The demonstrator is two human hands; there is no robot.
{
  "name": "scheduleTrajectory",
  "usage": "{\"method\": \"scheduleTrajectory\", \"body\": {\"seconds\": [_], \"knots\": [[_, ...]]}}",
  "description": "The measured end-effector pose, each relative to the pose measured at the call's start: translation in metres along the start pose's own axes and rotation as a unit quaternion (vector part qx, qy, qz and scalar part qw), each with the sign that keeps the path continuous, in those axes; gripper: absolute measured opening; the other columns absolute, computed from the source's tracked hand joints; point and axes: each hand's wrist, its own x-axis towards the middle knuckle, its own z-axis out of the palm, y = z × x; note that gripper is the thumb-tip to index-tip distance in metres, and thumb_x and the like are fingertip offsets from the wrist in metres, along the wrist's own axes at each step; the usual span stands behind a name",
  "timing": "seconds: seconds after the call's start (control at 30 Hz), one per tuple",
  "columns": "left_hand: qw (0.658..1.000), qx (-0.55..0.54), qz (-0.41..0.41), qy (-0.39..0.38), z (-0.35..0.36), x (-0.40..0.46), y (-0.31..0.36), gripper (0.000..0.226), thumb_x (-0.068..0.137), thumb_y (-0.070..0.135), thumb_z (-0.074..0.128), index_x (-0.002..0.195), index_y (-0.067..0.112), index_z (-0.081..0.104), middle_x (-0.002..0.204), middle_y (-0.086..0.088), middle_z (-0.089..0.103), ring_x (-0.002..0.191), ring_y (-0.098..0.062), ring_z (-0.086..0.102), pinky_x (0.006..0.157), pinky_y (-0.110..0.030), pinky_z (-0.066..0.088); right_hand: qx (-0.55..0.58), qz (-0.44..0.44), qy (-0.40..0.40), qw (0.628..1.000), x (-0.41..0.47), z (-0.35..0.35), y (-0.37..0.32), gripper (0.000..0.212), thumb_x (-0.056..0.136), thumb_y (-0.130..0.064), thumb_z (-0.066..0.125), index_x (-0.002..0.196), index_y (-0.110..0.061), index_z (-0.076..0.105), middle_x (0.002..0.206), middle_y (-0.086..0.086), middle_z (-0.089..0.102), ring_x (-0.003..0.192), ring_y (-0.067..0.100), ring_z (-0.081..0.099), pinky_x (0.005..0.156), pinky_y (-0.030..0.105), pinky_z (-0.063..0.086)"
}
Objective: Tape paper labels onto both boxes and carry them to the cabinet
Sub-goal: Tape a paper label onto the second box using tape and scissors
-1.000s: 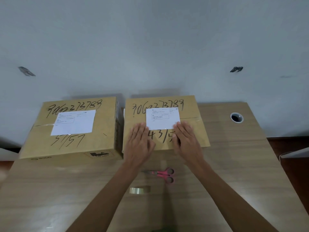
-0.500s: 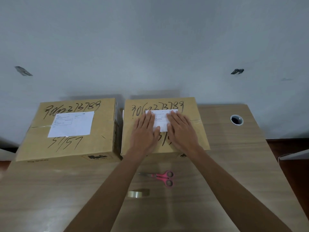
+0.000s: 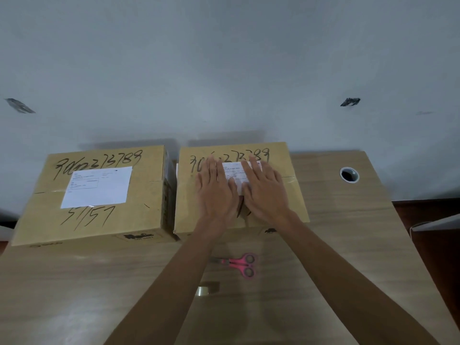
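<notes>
I see both hands flat on top of the right box [image 3: 293, 195], and I take that box as my landmark. My left hand [image 3: 216, 192] lies palm down with straight fingers over the left part of the label [image 3: 235, 174]; my right hand [image 3: 265, 192] lies the same way over its right part. Neither hand curls round anything: the fingers are stretched out and press on the paper and the cardboard. Only a strip of the white label shows between the two hands, near the far half of the box top, just under the handwritten number. The fingertips reach up to that number, and the wrists cross the near edge of the box.

Just left of the right box, almost touching it, stands the left box [image 3: 94, 220], with its own label [image 3: 97, 186] lying flat on the lid between a written number and "57/57"; no hand is near it. Both boxes sit on the worktop [image 3: 348, 245], close against the wall beyond them.

Nearer to me than the right box, between my forearms, lie pink scissors [image 3: 240, 263], and nearer still a clear tape roll [image 3: 207, 290]. To the right of the right box, well apart, the worktop has a round cable hole [image 3: 349, 174].
</notes>
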Motion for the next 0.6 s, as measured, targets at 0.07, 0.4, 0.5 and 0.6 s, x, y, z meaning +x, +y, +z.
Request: {"method": "scheduleTrajectory", "body": {"seconds": [0.07,0.4,0.5,0.6], "knots": [[1.0,0.014,0.017,-0.011,0.002,0.009,0.002,0.058,0.1,0.034,0.021,0.15,0.007,0.006,0.159,-0.01,0.002,0.146,-0.022,-0.004,0.119,-0.041,0.001,0.009,0.017,0.005,1.0,0.01,-0.002,-0.007,0.06,0.098,-0.041,0.015,0.151,-0.016,0.029,0.159,0.005,0.029,0.143,0.026,0.029,0.113,0.043,0.031],[0.999,0.034,0.022,-0.037,0.011,0.015,-0.012,0.059,0.099,0.035,0.018,0.15,0.013,-0.002,0.159,-0.004,-0.006,0.145,-0.016,-0.01,0.117,-0.047,-0.004,0.005,0.04,-0.04,0.998,0.021,0.021,0.003,0.058,0.103,-0.036,0.014,0.157,-0.015,0.004,0.165,0.001,0.003,0.152,0.019,-0.004,0.122,0.045,-0.002],[0.998,0.038,0.025,-0.04,0.01,0.016,-0.022,0.06,0.098,0.034,0.019,0.15,0.012,-0.003,0.159,-0.004,-0.008,0.145,-0.016,-0.012,0.117,-0.047,-0.004,0.01,0.05,-0.041,0.998,0.022,0.02,0.007,0.059,0.103,-0.036,0.016,0.157,-0.016,0.003,0.165,0.001,0.002,0.152,0.019,-0.003,0.122,0.048,-0.002],[0.999,0.032,0.014,-0.039,0.011,0.017,-0.025,0.06,0.099,0.034,0.017,0.15,0.013,-0.005,0.159,-0.004,-0.01,0.144,-0.016,-0.014,0.117,-0.048,-0.006,-0.002,0.076,-0.041,0.996,0.019,0.018,0.018,0.061,0.102,-0.038,0.015,0.157,-0.016,0.001,0.165,0.001,-0.002,0.151,0.019,-0.007,0.12,0.053,-0.004]]}}
